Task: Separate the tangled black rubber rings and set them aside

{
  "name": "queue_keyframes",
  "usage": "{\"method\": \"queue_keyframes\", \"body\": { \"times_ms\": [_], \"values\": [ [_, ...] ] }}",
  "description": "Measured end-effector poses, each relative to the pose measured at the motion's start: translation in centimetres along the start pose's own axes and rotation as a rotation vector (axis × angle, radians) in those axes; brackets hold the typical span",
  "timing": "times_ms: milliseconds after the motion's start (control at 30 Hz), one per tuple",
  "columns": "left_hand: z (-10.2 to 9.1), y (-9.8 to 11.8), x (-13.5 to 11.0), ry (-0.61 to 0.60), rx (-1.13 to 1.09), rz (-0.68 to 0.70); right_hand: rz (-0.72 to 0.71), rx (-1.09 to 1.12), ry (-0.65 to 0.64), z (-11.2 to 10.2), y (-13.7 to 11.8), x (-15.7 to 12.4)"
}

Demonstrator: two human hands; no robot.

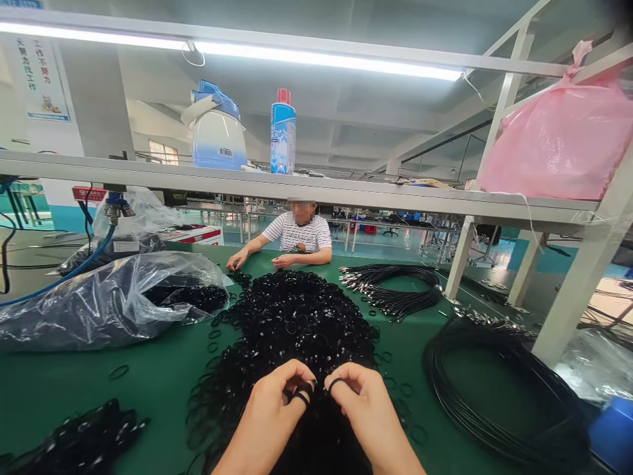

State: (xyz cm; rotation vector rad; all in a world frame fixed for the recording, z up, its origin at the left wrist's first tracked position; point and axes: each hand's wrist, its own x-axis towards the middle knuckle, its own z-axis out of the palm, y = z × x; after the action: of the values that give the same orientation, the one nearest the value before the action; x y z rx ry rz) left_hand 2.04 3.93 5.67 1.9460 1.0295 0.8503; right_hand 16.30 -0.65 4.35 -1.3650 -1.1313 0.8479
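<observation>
A big heap of small black rubber rings covers the middle of the green table. Both my hands are low in the view, over the near edge of the heap. My left hand is closed, with black rings looped over its fingertips. My right hand pinches a single black ring at its fingertips, almost touching the left hand.
A person in a striped shirt works across the table at the heap's far side. A clear bag of rings lies left, a small ring pile near left. Cable bundles and a cable coil lie right. A shelf spans overhead.
</observation>
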Motion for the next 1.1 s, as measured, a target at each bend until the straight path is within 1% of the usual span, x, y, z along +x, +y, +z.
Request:
{"method": "queue_keyframes", "body": {
  "times_ms": [100,167,300,400,500,633,700,800,867,933,1000,1100],
  "values": [
    [-0.2,-0.2,0.1,-0.011,-0.05,-0.013,0.01,0.038,0.04,-0.3,-0.1,0.2],
    [-0.4,-0.5,0.3,0.002,-0.061,-0.03,-0.012,0.015,0.064,-0.5,-0.1,0.4],
    [-0.7,-1.4,0.8,0.013,-0.084,-0.054,-0.057,-0.181,0.102,-1.4,0.3,0.8],
    [-0.8,-2.0,1.0,-0.001,-0.044,-0.079,-0.074,-0.31,0.126,-2.3,0.8,1.1],
    [-1.0,-2.3,1.0,-0.013,0.042,-0.04,-0.143,-0.41,0.082,-2.7,1.4,1.2],
    [-1.0,-2.4,0.9,-0.044,0.027,0.074,-0.222,-0.486,0.021,-2.2,1.8,0.9],
    [-1.0,-2.4,1.0,-0.057,0.038,0.1,-0.242,-0.508,0.003,-1.9,1.7,0.6],
    [-1.1,-2.1,0.9,-0.047,0.121,0.08,-0.28,-0.588,-0.049,-1.8,1.5,0.2],
    [-1.2,-1.9,0.8,-0.029,0.184,0.056,-0.29,-0.704,-0.08,-1.8,1.2,0.0],
    [-1.2,-1.8,0.7,-0.017,0.224,0.027,-0.257,-0.846,-0.08,-1.8,0.9,-0.1],
    [-1.3,-1.7,0.7,-0.022,0.226,0.002,-0.208,-0.926,-0.076,-1.9,0.6,-0.1],
    [-1.3,-1.7,0.7,-0.048,0.201,-0.003,-0.197,-0.936,-0.166,-2.2,-0.4,-0.4]
  ]
}}
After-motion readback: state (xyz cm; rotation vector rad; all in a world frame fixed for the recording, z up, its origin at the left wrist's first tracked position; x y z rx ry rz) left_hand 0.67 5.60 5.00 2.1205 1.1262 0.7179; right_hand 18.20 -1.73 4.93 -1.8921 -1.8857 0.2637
